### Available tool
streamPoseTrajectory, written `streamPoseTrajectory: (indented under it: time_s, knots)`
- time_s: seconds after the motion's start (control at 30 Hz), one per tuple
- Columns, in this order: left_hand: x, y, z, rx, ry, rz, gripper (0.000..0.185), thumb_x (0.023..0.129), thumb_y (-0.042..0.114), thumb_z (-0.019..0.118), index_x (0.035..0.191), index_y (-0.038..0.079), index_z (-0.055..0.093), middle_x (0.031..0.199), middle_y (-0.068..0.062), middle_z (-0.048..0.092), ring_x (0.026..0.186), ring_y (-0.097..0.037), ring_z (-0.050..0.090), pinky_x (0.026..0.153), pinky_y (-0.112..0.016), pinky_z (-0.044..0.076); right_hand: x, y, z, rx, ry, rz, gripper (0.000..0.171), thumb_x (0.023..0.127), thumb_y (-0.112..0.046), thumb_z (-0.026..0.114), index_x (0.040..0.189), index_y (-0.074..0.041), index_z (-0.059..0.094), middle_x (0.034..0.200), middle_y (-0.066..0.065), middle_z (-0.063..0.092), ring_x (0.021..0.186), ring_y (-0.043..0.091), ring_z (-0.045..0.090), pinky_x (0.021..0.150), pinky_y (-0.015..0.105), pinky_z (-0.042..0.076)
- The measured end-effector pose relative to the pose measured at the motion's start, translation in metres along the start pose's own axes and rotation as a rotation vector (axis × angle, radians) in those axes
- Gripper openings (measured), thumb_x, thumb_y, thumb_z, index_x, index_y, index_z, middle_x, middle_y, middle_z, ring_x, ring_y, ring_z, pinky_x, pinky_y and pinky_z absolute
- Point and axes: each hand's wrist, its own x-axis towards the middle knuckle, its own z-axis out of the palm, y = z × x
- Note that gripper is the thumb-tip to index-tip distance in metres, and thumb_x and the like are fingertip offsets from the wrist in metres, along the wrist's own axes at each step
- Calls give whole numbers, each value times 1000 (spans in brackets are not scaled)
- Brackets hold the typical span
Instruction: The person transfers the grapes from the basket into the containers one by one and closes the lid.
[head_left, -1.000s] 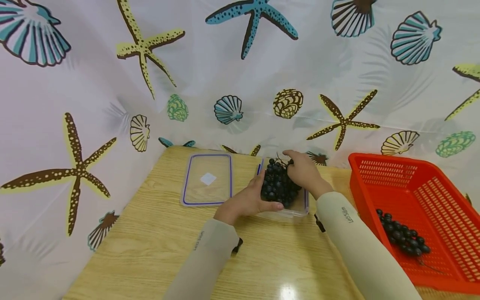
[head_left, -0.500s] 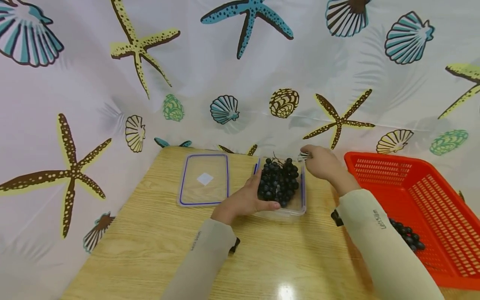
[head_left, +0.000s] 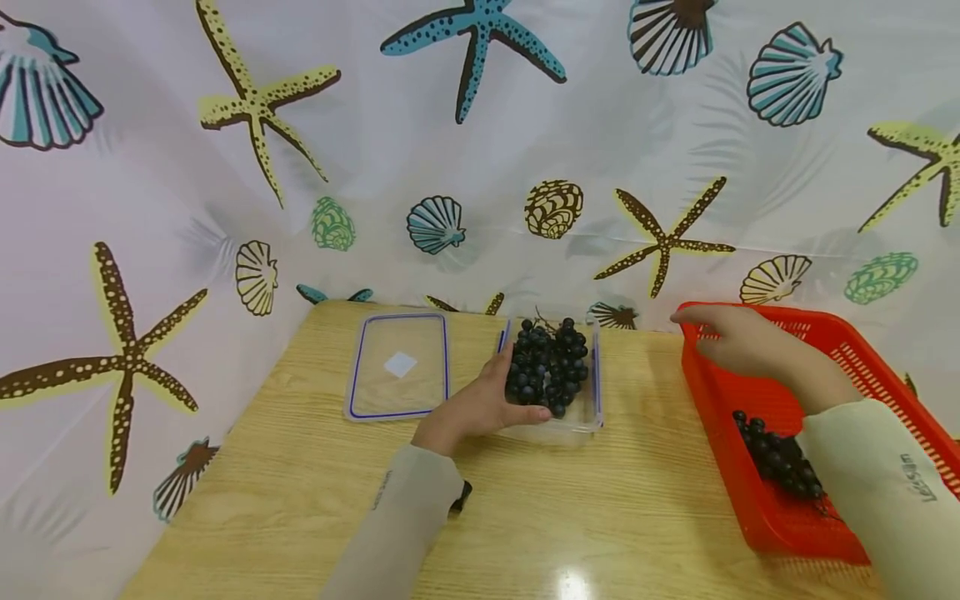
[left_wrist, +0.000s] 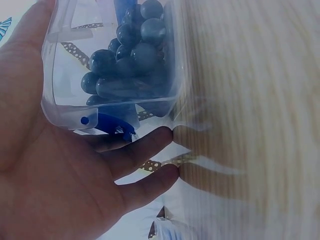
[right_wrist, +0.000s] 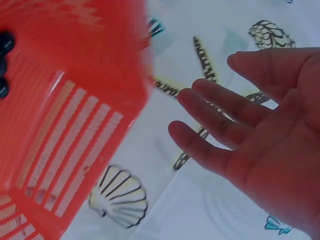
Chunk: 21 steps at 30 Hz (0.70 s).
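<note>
Dark grapes (head_left: pixel 551 362) fill a clear plastic container (head_left: pixel 597 387) with blue-edged sides on the table. My left hand (head_left: pixel 474 410) holds the container's near left corner, thumb along the front and fingers along the left side. In the left wrist view, two fingertips of the left hand (left_wrist: pixel 65 185) touch the tabletop below the container. My right hand (head_left: pixel 750 343) is over the far left part of a red basket (head_left: pixel 712 446), fingers extended and holding nothing. Inside that basket lies another bunch of grapes (head_left: pixel 776 458), partly hidden by the right sleeve.
A clear lid (head_left: pixel 375 390) with a blue seal lies flat to the left of the container. Behind the wooden table (head_left: pixel 300 483) hangs a white curtain (head_left: pixel 480 275) printed with shells and starfish, close to the far edge.
My right hand has let go of the grapes in the container and moved right to above the red basket. The left hand has stayed at the container.
</note>
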Motion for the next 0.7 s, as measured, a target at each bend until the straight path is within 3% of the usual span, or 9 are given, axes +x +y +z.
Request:
streamPoseTrajectory:
  time_s: [0.13,0.3,0.5,0.6,0.7]
  knots:
    - [0,-1,0,-7,0,11,124,83,63,75,161,29,-15,168,-11,-3,151,-38,14,115,-59,23,-14,23,1,-35,-5,20,48,98,-4,58,144,4,51,142,30,51,125,49,50,99,66,40]
    - [-1,0,1,-6,-4,10,126,82,61,77,161,30,-16,168,-10,-4,151,-37,13,115,-58,23,-26,51,4,-66,-60,91,76,94,-10,67,155,9,25,142,40,43,121,55,50,98,68,40]
    - [-1,-1,2,-18,-23,31,133,78,55,84,157,38,-21,168,-7,-8,152,-34,7,115,-59,22,-38,87,18,25,-265,209,108,90,-25,77,155,12,-2,149,47,21,125,59,44,101,71,33]
    - [-2,0,1,-21,-45,23,135,77,55,85,157,37,-22,168,-4,-10,153,-31,5,117,-57,20,-46,99,29,68,-383,251,119,87,-33,81,154,13,-6,149,49,17,122,54,52,100,72,32]
    - [-3,1,-1,-29,-52,25,135,78,52,85,159,33,-21,168,-4,-10,153,-31,3,117,-57,19,-51,106,39,92,-460,303,124,83,-39,84,155,10,-5,149,49,15,123,56,48,95,72,38]
